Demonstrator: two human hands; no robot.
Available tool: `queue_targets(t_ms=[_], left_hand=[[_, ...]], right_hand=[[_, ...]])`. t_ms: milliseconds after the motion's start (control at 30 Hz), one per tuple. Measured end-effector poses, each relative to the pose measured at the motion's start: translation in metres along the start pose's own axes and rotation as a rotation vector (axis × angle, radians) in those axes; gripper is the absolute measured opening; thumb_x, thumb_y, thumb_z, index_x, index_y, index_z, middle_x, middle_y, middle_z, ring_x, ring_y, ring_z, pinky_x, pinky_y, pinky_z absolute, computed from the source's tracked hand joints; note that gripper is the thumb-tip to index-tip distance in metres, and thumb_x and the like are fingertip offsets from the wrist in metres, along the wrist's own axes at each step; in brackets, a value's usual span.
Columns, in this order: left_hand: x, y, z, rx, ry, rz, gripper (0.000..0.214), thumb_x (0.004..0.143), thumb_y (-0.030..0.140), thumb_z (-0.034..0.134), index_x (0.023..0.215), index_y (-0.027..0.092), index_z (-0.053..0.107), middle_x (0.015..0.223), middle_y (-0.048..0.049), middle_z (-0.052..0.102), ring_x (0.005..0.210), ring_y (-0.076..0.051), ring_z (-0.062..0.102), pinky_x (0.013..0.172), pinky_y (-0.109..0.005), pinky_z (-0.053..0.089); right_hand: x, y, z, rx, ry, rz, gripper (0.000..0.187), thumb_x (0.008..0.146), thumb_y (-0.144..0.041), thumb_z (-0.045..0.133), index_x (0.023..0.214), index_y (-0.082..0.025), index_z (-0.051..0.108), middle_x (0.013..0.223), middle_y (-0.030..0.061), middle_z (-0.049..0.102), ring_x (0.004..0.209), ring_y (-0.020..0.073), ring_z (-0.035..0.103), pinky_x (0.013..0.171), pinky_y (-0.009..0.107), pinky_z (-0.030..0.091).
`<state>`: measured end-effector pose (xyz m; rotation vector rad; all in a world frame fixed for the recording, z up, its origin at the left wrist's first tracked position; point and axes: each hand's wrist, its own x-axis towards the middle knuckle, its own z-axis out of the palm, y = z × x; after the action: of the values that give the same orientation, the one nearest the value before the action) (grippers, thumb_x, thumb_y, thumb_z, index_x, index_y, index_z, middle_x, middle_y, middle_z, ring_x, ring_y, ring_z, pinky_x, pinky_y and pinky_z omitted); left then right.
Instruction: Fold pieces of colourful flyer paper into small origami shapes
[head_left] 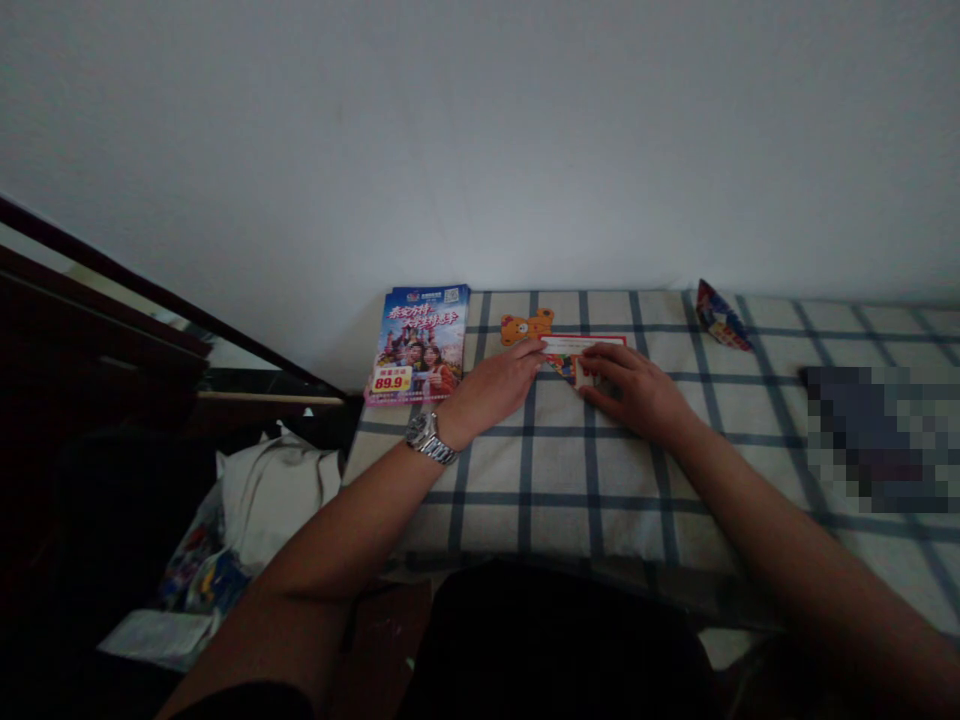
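A partly folded sheet of printed paper (568, 343) lies on the checked tablecloth (559, 470), with a white strip, a red edge and a colourful triangular part showing. My left hand (499, 388), wearing a metal watch (431, 438) on the wrist, has its fingers together on the paper's left end. On the right part of the paper is my right hand (634, 385), thumb and fingers bent and pressed to it. Both hands partly hide the folds. Just behind my left fingertips lies a flat bear picture (519, 329).
A stack of printed flyers (420, 345) lies at the table's back left corner. A folded paper piece (720, 318) stands near the wall at the right. Farther right is a dark pixelated object (874, 430). White bags (281, 490) sit below the table's left edge.
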<state>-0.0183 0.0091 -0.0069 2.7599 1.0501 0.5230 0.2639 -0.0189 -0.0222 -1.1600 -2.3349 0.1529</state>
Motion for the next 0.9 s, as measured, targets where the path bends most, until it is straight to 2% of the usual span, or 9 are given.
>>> queue_targets(t_ms=[233,333,433,567,800,900], left_hand=[[0.0020,0.0010,-0.0014,-0.010,0.027,-0.002,0.033,0.112,0.015,0.039,0.132,0.014,0.066,0.148,-0.0137,0.062,0.127,-0.023,0.068,0.113,-0.042,0.059],[0.0020,0.0007,-0.0003,-0.005,0.038,-0.030,0.036,0.112,0.014,0.036,0.135,0.014,0.064,0.148,-0.0131,0.063,0.126,-0.022,0.069,0.112,-0.041,0.060],[0.0021,0.0016,-0.0002,0.017,0.019,-0.025,0.038,0.111,0.012,0.036,0.137,0.011,0.063,0.151,-0.0149,0.061,0.129,-0.024,0.068,0.114,-0.042,0.059],[0.0043,0.0056,-0.0037,0.021,0.012,-0.028,0.037,0.110,0.010,0.035,0.130,0.011,0.065,0.148,-0.0166,0.062,0.129,-0.024,0.067,0.114,-0.044,0.058],[0.0053,0.0077,-0.0057,0.023,0.103,-0.058,0.030,0.112,0.023,0.047,0.132,0.013,0.068,0.140,-0.0133,0.067,0.126,-0.027,0.067,0.112,-0.048,0.059],[0.0047,0.0076,-0.0049,0.002,0.139,-0.092,0.027,0.111,0.028,0.054,0.125,0.015,0.073,0.138,-0.0114,0.069,0.125,-0.027,0.068,0.111,-0.048,0.058]], right_hand=[[-0.0004,-0.0001,0.0017,-0.013,0.015,-0.003,0.040,0.101,-0.036,0.068,0.139,-0.025,0.069,0.139,0.0140,0.069,0.127,0.0366,0.068,0.108,0.060,0.060],[-0.0001,-0.0004,0.0015,-0.016,0.013,-0.005,0.039,0.101,-0.037,0.068,0.139,-0.024,0.069,0.140,0.0145,0.069,0.127,0.0367,0.068,0.108,0.060,0.060],[0.0009,-0.0013,0.0001,-0.018,0.001,-0.001,0.039,0.102,-0.037,0.068,0.137,-0.022,0.070,0.140,0.0156,0.068,0.127,0.0368,0.068,0.108,0.059,0.060],[0.0016,-0.0015,-0.0005,0.002,-0.008,-0.004,0.040,0.102,-0.036,0.068,0.139,-0.021,0.069,0.139,0.0164,0.068,0.127,0.0363,0.068,0.110,0.058,0.059],[0.0005,0.0027,0.0030,0.007,0.002,-0.019,0.040,0.101,-0.037,0.068,0.139,-0.022,0.069,0.141,0.0154,0.068,0.129,0.0361,0.067,0.111,0.058,0.058],[0.0012,0.0027,0.0026,0.015,0.009,-0.025,0.040,0.101,-0.036,0.068,0.139,-0.023,0.069,0.140,0.0150,0.068,0.130,0.0362,0.066,0.111,0.059,0.058]])
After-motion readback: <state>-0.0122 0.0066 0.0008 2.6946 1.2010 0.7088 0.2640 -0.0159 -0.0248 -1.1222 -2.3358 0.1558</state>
